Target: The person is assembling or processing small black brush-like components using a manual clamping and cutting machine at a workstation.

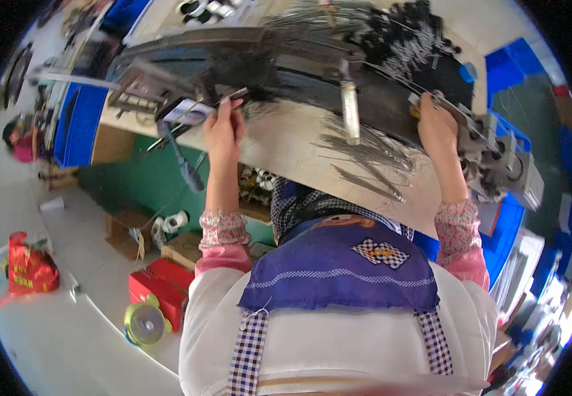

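Left hand [223, 129]: I see its fingers pinched on a thin metal rod [233, 96] at the dark machine [246, 63] | Right hand [436, 125]: fingers clenched on the machine's grey metal end [490, 148] | Loose wire rods [365, 155]: on the table [286, 148], between both hands.

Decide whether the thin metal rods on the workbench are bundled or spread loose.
Spread loose: the metal rods fan out at differing angles across the workbench, unbound.

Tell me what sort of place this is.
Likely a small assembly workshop: a workbench strewn with thin metal rods, a metal machine by the right hand, blue crates and a red toolbox.
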`<state>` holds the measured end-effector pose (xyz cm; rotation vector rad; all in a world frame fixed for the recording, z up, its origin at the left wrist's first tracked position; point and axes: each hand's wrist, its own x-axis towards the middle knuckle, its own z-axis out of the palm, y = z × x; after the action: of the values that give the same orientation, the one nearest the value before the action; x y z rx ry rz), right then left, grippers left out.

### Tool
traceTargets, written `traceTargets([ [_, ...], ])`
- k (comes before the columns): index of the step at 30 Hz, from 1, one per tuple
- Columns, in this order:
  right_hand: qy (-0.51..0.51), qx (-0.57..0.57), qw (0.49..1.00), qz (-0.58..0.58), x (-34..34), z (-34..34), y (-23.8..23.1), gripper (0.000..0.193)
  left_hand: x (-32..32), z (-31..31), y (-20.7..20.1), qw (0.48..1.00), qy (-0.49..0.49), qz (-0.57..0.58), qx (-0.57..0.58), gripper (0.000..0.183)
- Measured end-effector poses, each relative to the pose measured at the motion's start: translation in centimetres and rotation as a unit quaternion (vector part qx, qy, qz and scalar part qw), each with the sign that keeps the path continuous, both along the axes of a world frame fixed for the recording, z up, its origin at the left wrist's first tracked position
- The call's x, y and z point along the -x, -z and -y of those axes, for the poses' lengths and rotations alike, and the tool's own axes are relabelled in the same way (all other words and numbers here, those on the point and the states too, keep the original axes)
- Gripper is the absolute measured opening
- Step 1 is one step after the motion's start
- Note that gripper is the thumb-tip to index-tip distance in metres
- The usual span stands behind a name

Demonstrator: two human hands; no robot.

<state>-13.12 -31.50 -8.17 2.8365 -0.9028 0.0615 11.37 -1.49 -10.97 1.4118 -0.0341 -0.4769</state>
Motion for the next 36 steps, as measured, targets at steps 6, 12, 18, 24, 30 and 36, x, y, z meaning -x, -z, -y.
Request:
traceTargets([
  [6,-0.143,-0.098,0.972,0.160,4.0,-4.5,-2.2,0.005,4.5,2.7,0.1,0.988,-0.102,0.023,0.113,0.019],
  [12,-0.069,-0.329,0.910,0.241,7.6,-5.6,-8.5,0.014,13.1,14.0,-10.3,0.859,0.485,-0.057,0.155,0.027],
  [18,-0.074,-0.382,0.892,0.232,9.7,-4.6,-9.5,0.012,12.6,18.0,-6.2,0.901,0.372,-0.200,0.102,0.024],
  [24,-0.165,-0.165,0.904,0.358,3.1,0.3,-11.5,0.030,13.5,17.4,-5.6,0.955,0.234,-0.098,0.156,0.022],
  [30,-0.286,-0.285,0.906,0.128,-5.6,1.9,-7.1,0.017,14.4,17.6,-5.8,0.958,0.204,-0.121,0.162,0.024],
  [36,-0.178,-0.565,0.789,0.160,-5.3,2.9,-9.3,0.024,14.1,17.2,-5.7,0.952,0.222,-0.121,0.173,0.026],
])
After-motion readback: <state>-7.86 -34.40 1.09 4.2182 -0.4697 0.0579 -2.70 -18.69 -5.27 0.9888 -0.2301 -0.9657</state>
